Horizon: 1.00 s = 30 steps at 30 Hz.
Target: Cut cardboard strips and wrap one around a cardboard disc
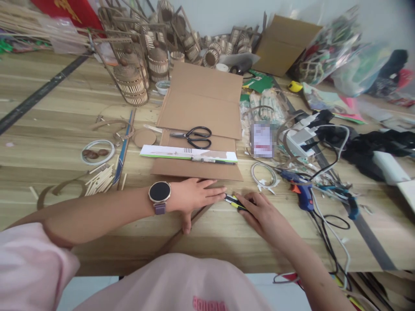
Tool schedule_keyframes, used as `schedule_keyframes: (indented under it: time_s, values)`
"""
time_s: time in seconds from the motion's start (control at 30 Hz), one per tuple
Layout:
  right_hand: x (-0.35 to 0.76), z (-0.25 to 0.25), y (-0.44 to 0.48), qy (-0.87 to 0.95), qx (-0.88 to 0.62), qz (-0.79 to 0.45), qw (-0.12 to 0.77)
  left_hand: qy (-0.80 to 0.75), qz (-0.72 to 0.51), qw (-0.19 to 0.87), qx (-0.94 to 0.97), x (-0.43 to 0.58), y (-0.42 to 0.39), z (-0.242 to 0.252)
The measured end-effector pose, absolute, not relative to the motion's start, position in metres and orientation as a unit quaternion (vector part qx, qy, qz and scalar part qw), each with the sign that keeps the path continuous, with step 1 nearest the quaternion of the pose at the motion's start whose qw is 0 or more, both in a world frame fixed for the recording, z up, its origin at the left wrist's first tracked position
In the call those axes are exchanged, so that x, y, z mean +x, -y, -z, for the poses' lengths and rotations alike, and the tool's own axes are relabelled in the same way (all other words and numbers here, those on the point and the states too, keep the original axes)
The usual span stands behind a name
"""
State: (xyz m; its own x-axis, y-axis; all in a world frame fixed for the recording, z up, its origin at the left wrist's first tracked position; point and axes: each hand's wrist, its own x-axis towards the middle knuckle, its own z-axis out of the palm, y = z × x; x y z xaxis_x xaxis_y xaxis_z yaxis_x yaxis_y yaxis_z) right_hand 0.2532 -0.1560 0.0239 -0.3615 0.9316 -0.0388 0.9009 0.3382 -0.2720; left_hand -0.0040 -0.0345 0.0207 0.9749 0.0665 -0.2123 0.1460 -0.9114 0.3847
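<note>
My left hand (193, 196), with a round watch on its wrist, lies flat with fingers stretched out, pressing a narrow brown cardboard strip (181, 235) onto the wooden table (58, 142). My right hand (259, 211) is closed around a yellow-and-black utility knife (234, 201), its tip at the strip just past my left fingertips. Just beyond the hands lies a flat cardboard sheet (201, 103) with black scissors (194, 137), a white-and-green ruler (188, 153) and a pen on it.
A blue glue gun (300, 190) with cables lies to the right, beside a white coiled cable (264, 175). Woven cardboard baskets (136, 77) stand at the back. Wooden sticks (100, 181) and a tape ring (97, 152) lie on the left. A power strip and bags crowd the right.
</note>
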Motion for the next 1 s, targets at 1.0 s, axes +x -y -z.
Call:
schedule_keyframes:
  time_s: [1.0]
  values:
    - [0.243,-0.026,0.172,0.788,-0.595,-0.134,0.082,-0.152,0.025,0.204,0.967,-0.052,0.107,-0.025]
